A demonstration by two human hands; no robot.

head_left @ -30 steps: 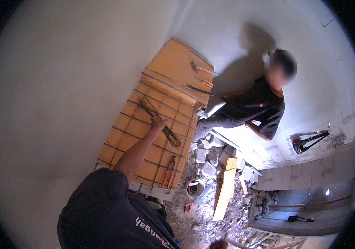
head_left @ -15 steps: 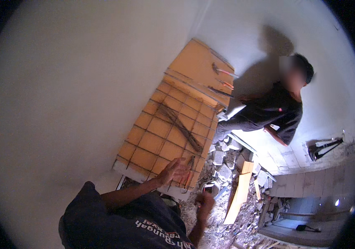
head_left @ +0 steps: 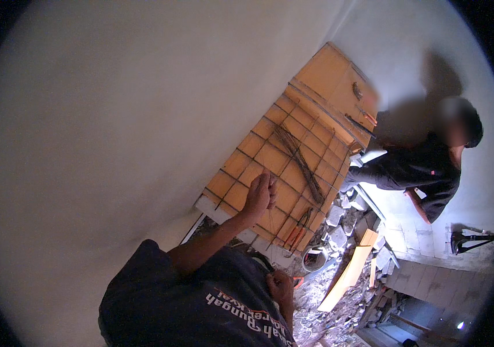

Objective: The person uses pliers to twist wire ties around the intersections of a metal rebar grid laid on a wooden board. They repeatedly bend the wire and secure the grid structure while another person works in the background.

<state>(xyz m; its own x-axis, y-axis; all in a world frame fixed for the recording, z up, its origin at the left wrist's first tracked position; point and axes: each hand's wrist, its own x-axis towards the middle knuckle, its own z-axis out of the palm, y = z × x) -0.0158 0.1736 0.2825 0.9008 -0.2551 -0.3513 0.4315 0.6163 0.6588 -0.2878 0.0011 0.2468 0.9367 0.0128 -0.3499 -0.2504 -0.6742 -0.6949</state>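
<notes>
My left hand [head_left: 260, 196] is closed above a grid of steel bars [head_left: 241, 176] lying on an orange-yellow board. A thin wire seems to run out of its fist above and below. My right hand [head_left: 281, 286] stays low beside my dark shirt, its fingers curled; what they hold, if anything, is hidden. On the grid, past my left hand, lies a bundle of thin dark wires [head_left: 302, 165]. Pincers with orange-red handles [head_left: 298, 231] rest near the grid's closer right corner.
A co-worker in dark clothes [head_left: 426, 168] is at the right by the wall. More hand tools [head_left: 362, 121] lie on the board's far part. A bucket [head_left: 314, 260], broken rubble [head_left: 336, 237] and a yellow plank [head_left: 348, 272] are on the floor. A pale wall [head_left: 114, 127] borders the left.
The view has shifted, so the scene sits further right. My left hand, spread before, is closed and further over the grid. My right hand has drawn in toward my body.
</notes>
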